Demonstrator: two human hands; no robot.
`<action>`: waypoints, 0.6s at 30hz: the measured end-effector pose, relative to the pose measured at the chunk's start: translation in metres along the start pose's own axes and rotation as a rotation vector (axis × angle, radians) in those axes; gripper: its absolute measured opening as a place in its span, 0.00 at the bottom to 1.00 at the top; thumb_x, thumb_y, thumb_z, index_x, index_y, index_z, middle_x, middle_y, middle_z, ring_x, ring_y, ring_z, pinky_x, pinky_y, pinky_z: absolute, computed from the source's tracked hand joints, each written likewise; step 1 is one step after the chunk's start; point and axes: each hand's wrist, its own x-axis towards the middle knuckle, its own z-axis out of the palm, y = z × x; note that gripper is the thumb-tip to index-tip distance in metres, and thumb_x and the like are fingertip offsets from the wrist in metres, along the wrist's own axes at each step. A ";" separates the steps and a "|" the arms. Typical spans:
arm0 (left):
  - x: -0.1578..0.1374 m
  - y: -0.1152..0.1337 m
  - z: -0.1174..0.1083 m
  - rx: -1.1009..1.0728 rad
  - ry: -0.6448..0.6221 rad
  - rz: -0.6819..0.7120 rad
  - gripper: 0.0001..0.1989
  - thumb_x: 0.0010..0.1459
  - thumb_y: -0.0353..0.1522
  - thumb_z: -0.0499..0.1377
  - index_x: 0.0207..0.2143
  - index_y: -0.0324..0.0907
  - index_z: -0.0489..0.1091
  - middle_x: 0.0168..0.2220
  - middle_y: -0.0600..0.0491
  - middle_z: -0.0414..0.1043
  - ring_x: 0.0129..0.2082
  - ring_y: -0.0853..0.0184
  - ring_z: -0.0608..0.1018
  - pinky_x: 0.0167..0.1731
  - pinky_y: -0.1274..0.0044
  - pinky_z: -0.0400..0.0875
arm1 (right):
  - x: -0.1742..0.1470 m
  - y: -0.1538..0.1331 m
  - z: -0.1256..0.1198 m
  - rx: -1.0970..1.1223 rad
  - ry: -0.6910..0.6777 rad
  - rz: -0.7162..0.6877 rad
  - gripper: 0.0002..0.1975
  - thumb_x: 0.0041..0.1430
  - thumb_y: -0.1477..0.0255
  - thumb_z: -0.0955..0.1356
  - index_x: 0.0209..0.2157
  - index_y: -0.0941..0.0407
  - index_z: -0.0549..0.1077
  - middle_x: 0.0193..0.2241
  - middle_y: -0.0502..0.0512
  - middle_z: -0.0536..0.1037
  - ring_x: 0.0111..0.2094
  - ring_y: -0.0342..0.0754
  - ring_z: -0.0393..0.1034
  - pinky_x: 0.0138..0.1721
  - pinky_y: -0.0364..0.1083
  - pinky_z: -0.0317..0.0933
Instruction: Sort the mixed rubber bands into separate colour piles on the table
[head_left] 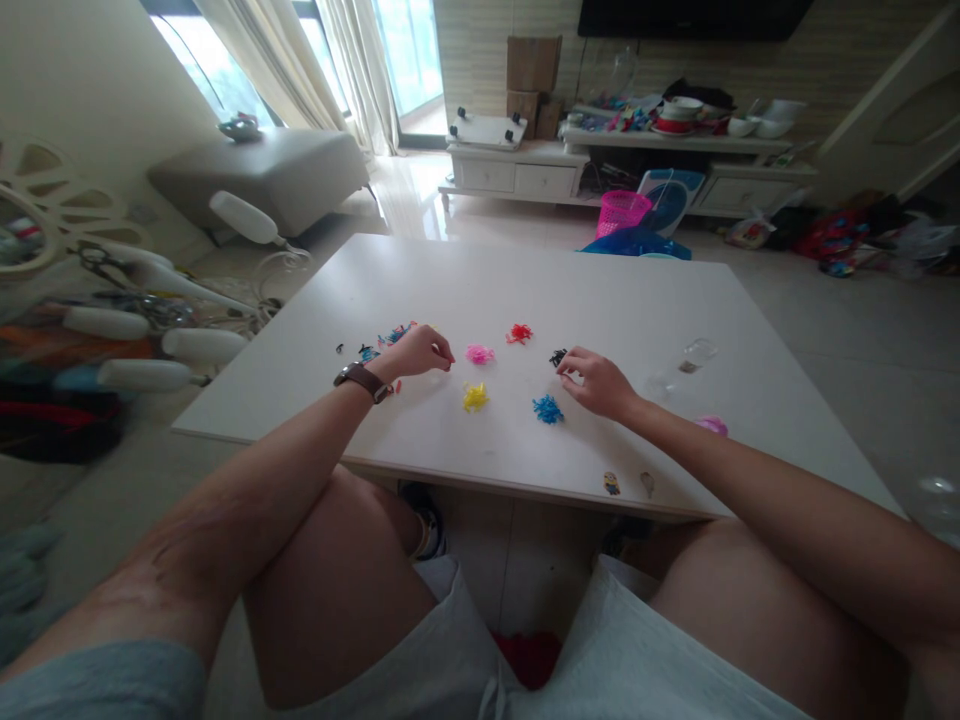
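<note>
My left hand, with a watch on its wrist, hovers over the white table with its fingers curled into a pinch; whatever they hold is too small to make out. Behind it lies a mixed heap of small coloured strips, partly hidden. My right hand is beside a small black pile, thumb and fingertips drawn together, their contents unclear. Between the hands are a pink pile, a yellow pile, a red pile and a blue pile of similar pieces.
A clear bottle lies right of my right hand, with a pink item partly behind my forearm. A minion sticker is at the near edge. Beyond the table stand a pink basket and a low cabinet.
</note>
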 end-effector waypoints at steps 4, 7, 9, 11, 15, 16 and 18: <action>0.003 0.037 0.024 -0.165 -0.072 0.074 0.04 0.42 0.28 0.69 0.26 0.39 0.81 0.25 0.49 0.80 0.31 0.62 0.81 0.33 0.75 0.74 | -0.002 -0.026 0.004 0.111 -0.017 -0.079 0.07 0.61 0.72 0.66 0.34 0.55 0.77 0.36 0.56 0.78 0.37 0.48 0.72 0.38 0.45 0.62; 0.002 0.068 0.046 -0.457 -0.209 0.052 0.05 0.41 0.28 0.71 0.26 0.37 0.81 0.26 0.46 0.80 0.29 0.62 0.82 0.33 0.73 0.77 | -0.003 -0.040 0.005 0.313 -0.029 -0.042 0.08 0.61 0.67 0.68 0.33 0.56 0.77 0.32 0.54 0.79 0.34 0.47 0.73 0.36 0.45 0.64; 0.000 0.087 0.059 -0.567 -0.282 0.061 0.05 0.41 0.28 0.71 0.25 0.37 0.81 0.26 0.46 0.80 0.29 0.62 0.82 0.34 0.72 0.78 | -0.003 -0.045 0.005 0.462 -0.045 0.029 0.10 0.60 0.63 0.70 0.32 0.56 0.78 0.31 0.53 0.80 0.31 0.46 0.73 0.34 0.44 0.65; -0.001 0.102 0.069 -0.593 -0.295 0.069 0.05 0.40 0.27 0.72 0.24 0.38 0.81 0.24 0.47 0.79 0.28 0.63 0.82 0.35 0.72 0.78 | -0.004 -0.045 0.006 0.559 -0.042 0.102 0.12 0.58 0.61 0.72 0.31 0.56 0.78 0.29 0.53 0.80 0.29 0.46 0.73 0.32 0.45 0.66; 0.000 0.113 0.079 -0.652 -0.278 0.046 0.06 0.39 0.27 0.73 0.22 0.39 0.79 0.24 0.48 0.79 0.29 0.63 0.82 0.36 0.73 0.79 | -0.007 -0.040 0.008 0.686 0.014 0.203 0.13 0.54 0.59 0.74 0.29 0.56 0.77 0.28 0.53 0.81 0.29 0.48 0.75 0.31 0.46 0.68; 0.000 0.112 0.081 -0.681 -0.278 0.033 0.07 0.39 0.27 0.74 0.22 0.39 0.79 0.24 0.48 0.79 0.30 0.63 0.82 0.37 0.72 0.79 | -0.007 -0.039 0.008 0.724 0.020 0.208 0.13 0.53 0.60 0.75 0.30 0.55 0.77 0.29 0.54 0.82 0.30 0.49 0.76 0.32 0.46 0.69; 0.001 0.109 0.083 -0.731 -0.281 0.005 0.09 0.39 0.28 0.75 0.21 0.38 0.78 0.25 0.48 0.79 0.30 0.63 0.82 0.39 0.71 0.79 | -0.008 -0.037 0.009 0.792 0.018 0.201 0.13 0.52 0.61 0.76 0.33 0.55 0.79 0.31 0.55 0.83 0.33 0.51 0.78 0.36 0.48 0.71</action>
